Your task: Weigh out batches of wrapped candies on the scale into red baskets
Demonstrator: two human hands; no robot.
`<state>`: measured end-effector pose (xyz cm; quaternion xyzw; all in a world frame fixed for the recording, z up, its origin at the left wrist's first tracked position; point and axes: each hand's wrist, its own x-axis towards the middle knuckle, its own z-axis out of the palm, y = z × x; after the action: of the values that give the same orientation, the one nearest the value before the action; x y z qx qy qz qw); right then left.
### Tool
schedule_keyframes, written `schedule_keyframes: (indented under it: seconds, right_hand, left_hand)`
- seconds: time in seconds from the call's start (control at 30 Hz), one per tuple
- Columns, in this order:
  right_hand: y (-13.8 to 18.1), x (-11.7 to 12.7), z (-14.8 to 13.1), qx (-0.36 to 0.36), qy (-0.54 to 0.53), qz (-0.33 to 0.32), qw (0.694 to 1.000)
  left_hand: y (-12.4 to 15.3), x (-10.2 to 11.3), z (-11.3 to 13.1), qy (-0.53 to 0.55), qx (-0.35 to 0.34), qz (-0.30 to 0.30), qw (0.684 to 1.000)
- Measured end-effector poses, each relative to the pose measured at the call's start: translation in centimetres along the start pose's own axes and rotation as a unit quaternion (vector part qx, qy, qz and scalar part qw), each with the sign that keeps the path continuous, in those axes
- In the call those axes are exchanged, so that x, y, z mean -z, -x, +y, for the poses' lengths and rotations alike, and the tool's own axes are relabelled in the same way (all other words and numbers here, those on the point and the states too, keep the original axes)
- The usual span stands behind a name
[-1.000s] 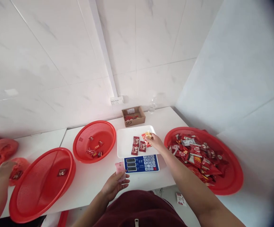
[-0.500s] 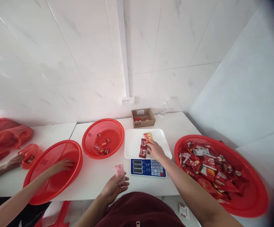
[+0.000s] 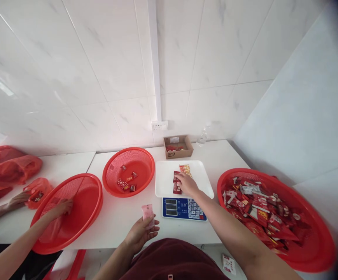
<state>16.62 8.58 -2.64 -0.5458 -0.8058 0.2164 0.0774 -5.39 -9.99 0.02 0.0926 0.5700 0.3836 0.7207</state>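
Note:
My left hand (image 3: 141, 232) is closed around a small pink snack packet (image 3: 147, 212), held upright over the table's front edge. My right hand (image 3: 186, 183) reaches onto the white tray (image 3: 163, 177) of a weighing scale, its fingers closed on the dark red snack packets (image 3: 177, 188) there; the fingers partly cover them. Just behind these fingers lies a yellow and red packet (image 3: 185, 169) on the tray. The scale's blue keypad and display panel (image 3: 183, 209) faces me.
Right of the scale stands a big red basket (image 3: 322, 237) heaped with packets. Left is a red sieve basket (image 3: 107, 171) with several sweets. Another person's hand (image 3: 63, 208) is inside nested red baskets (image 3: 83, 217). A cardboard box (image 3: 179, 153) and clear bottle (image 3: 203, 136) stand behind.
My right hand has shifted slightly left and off the yellow packet, onto the dark red ones. The other person's hand has moved left within the basket. My left hand stays nearly still.

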Motion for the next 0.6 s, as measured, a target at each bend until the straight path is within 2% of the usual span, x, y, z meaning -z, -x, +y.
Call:
schedule_keyframes:
  seconds: [0.23, 0.37, 0.6]
  right_hand:
    - [-2.4, 0.7, 0.2, 0.015, 0.048, -0.024, 0.998]
    - [-2.8, 0.8, -0.1, 0.004, 0.028, 0.012, 1.0]
    - [-2.7, 2.0, 1.9, -0.117, -0.011, 0.101, 0.988]
  left_hand:
    - [0.2, 0.2, 0.0, -0.001, 0.001, -0.012, 1.0]
    - [0.2, 0.8, 0.0, 0.005, 0.003, 0.004, 1.0]
    - [-0.1, 1.1, -0.4, 0.009, 0.014, 0.008, 1.0]
